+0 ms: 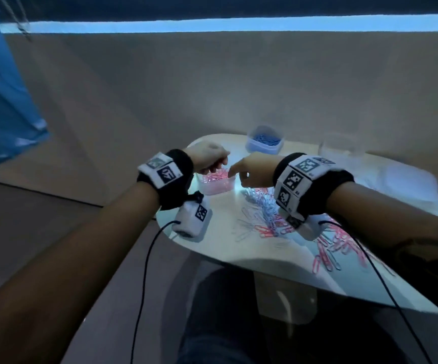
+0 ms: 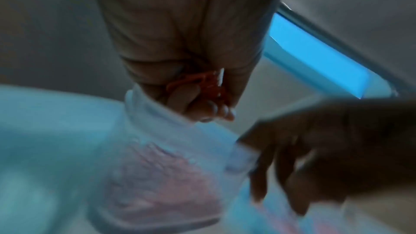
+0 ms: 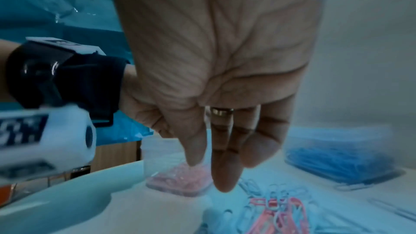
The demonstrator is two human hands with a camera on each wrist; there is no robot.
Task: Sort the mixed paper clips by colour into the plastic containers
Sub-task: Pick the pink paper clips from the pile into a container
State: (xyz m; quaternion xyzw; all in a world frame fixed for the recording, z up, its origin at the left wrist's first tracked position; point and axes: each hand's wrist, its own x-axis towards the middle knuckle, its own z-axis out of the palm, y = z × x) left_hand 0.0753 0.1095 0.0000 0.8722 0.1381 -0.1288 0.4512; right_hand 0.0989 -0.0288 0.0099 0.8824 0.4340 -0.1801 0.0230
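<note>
left wrist view alone shows left hand (image 2: 193,84) clutching red clips (image 2: 202,81).

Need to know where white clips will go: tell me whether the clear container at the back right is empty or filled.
Looks empty: the clear container shows no coloured contents in the blurred head view, unlike the blue container.

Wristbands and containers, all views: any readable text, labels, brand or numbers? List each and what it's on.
No readable words or numbers in any view.
Left wristband: black-and-white square marker patterns only; small print beside them too blurred to read.
Right wristband: the same kind of markers, tiny print illegible.
Left wrist camera housing: a marker, blurred.
Pink-clip container and blue-clip container: no label visible.
</note>
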